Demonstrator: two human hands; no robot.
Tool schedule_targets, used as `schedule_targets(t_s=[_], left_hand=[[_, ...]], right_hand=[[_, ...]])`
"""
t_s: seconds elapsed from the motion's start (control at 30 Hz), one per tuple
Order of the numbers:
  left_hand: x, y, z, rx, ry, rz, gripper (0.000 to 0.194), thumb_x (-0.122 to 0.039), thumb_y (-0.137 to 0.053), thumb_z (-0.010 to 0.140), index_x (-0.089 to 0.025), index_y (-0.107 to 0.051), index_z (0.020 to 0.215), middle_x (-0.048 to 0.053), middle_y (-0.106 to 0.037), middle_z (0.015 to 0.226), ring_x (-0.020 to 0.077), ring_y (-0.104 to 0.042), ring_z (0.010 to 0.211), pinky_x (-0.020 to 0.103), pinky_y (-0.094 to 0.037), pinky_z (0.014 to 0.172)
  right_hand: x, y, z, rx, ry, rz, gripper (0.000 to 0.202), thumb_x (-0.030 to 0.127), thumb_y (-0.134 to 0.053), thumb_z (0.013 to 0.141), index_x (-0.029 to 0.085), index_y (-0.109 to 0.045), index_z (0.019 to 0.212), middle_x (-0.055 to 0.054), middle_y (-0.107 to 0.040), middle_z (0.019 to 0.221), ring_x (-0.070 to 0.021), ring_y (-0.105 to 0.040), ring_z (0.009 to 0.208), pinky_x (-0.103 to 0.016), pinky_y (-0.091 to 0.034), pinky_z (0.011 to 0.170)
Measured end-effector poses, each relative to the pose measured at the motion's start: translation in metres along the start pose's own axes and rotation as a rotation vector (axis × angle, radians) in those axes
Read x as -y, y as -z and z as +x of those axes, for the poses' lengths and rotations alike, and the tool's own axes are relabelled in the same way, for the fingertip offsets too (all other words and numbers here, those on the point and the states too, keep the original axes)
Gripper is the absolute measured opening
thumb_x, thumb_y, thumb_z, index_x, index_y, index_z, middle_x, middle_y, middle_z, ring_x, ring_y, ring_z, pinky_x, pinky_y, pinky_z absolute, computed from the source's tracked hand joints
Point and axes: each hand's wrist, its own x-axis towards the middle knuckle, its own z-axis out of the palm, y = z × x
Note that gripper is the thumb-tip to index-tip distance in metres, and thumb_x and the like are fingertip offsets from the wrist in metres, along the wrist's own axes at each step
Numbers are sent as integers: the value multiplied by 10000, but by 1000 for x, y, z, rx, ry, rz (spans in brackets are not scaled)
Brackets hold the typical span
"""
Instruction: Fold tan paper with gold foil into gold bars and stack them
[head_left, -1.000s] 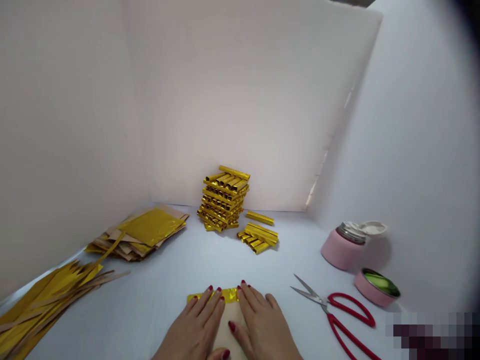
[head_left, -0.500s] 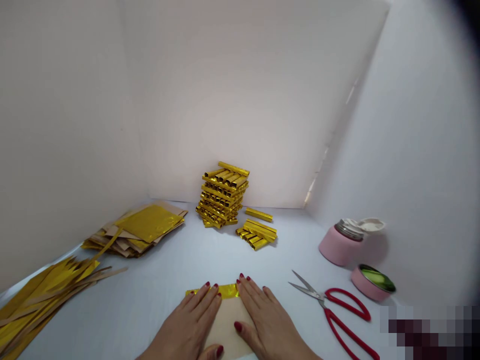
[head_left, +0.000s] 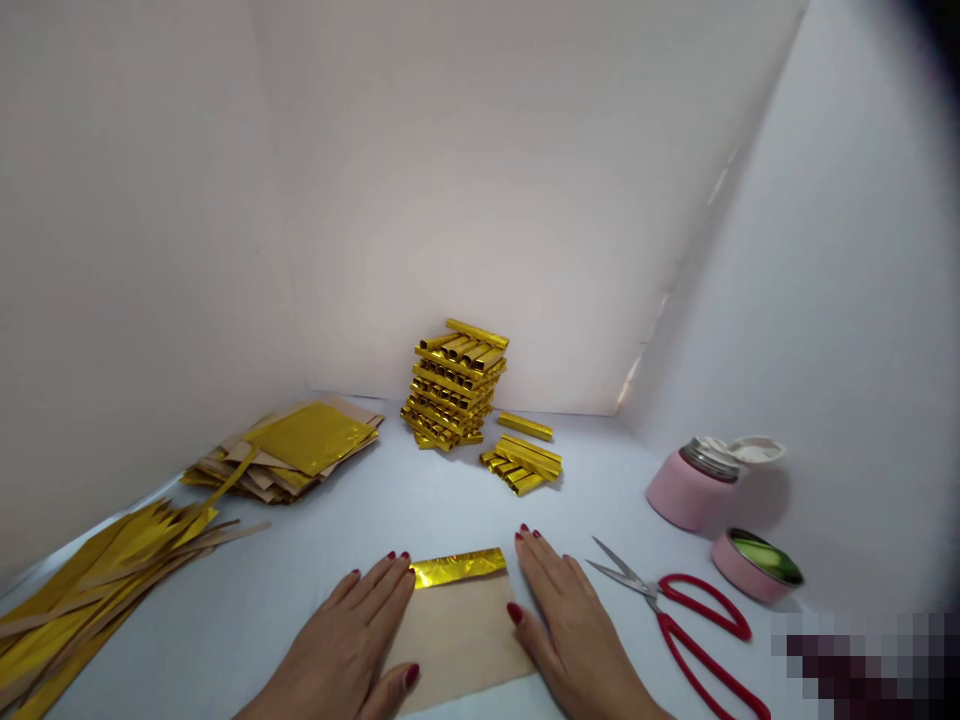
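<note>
A beige sheet (head_left: 465, 640) lies flat on the table at the near middle, its far edge folded over into a shiny gold band (head_left: 461, 568). My left hand (head_left: 345, 635) lies flat at the sheet's left side, fingertips by the band's left end and thumb over the paper. On the right side rests my right hand (head_left: 574, 625), fingers stretched out beyond the band's right end, thumb at the sheet's edge. Neither hand grips anything. Red-handled scissors (head_left: 652, 595) lie partly spread to the right of my right hand.
Gold tubes stand in a crisscross stack (head_left: 454, 385), with a smaller pile (head_left: 523, 462) beside it. Gold sheets (head_left: 307, 440) and cut strips (head_left: 97, 590) lie left. A pink jar (head_left: 690, 490) and pink bowl (head_left: 754, 565) stand right.
My hands have moved apart, off the gold band to the sheet's two sides, so more of the band and paper shows. The view has shifted slightly.
</note>
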Motion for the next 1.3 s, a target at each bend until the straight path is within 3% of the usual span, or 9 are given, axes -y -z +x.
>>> schedule_targets(t_s=[0.17, 0.4, 0.53, 0.63, 0.73, 0.87, 1.0, 1.13, 1.3], left_hand=[[2, 1, 0, 22, -10, -44, 586, -476, -444, 920, -211, -306, 1423, 103, -380, 1414, 276, -418, 1268, 437, -417, 987], [21, 9, -3, 157, 114, -29, 520, -497, -378, 941, -257, -345, 1401, 68, -354, 1432, 273, -387, 1290, 496, -376, 1000], [21, 9, -1, 40, 216, 64, 433, -425, -407, 943, -199, -520, 1294, 119, -432, 1394, 313, -436, 1255, 533, -396, 964], [7, 17, 2, -159, 57, 67, 432, -418, -477, 913, -162, -547, 1255, 143, -463, 1381, 304, -476, 1225, 471, -404, 981], [-14, 27, 10, -126, -220, -61, 431, -483, -572, 852, -185, -582, 1164, 84, -633, 1208, 221, -599, 1075, 295, -480, 914], [-30, 25, 19, -81, -222, -93, 178, -294, -574, 877, -197, -622, 1018, 22, -705, 1044, 179, -653, 945, 238, -511, 864], [-28, 12, 19, -180, -244, -77, 215, -217, -410, 956, -187, -622, 975, 24, -715, 1004, 173, -665, 927, 258, -520, 865], [-27, 12, 18, -206, -237, -106, 246, -246, -379, 970, -182, -616, 962, 33, -714, 997, 182, -668, 907, 272, -537, 832], [-26, 12, 18, -155, -163, -195, 229, -271, -414, 950, -195, -630, 946, 54, -685, 879, 194, -653, 793, 264, -553, 665]], right_hand=[[16, -1, 10, 106, 319, 127, 692, 551, -386, 904, 182, -194, 1456, -90, -197, 1494, -287, -197, 1373, -570, -196, 1080], [0, 6, 2, 133, 123, 175, 570, 504, -338, 943, 249, -237, 1442, -57, -237, 1491, -261, -244, 1363, -538, -207, 1088], [1, 8, 0, 148, 118, 168, 583, 517, -308, 945, 220, -247, 1443, -55, -229, 1495, -259, -227, 1370, -546, -194, 1090], [4, 7, 2, 143, 118, 166, 587, 514, -328, 940, 210, -266, 1439, -67, -243, 1491, -266, -234, 1367, -558, -190, 1087], [4, 4, 3, 130, 125, 164, 582, 497, -344, 940, 208, -268, 1440, -69, -258, 1490, -259, -242, 1366, -555, -196, 1087], [1, 1, 1, 91, 124, 146, 583, 494, -352, 938, 204, -281, 1439, -84, -238, 1504, -264, -247, 1364, -541, -217, 1082], [1, 2, -7, -138, 200, 142, 651, 510, -506, 859, 136, -397, 1381, -189, -340, 1451, -337, -345, 1299, -525, -326, 1020], [7, -3, -12, -246, 445, 231, 361, 299, -617, 805, 153, -597, 1134, -138, -645, 1031, -265, -594, 927, -377, -494, 798], [9, -11, -10, -230, 419, 367, 254, 53, -510, 809, 213, -652, 945, -64, -644, 873, -199, -590, 800, -301, -482, 722]])
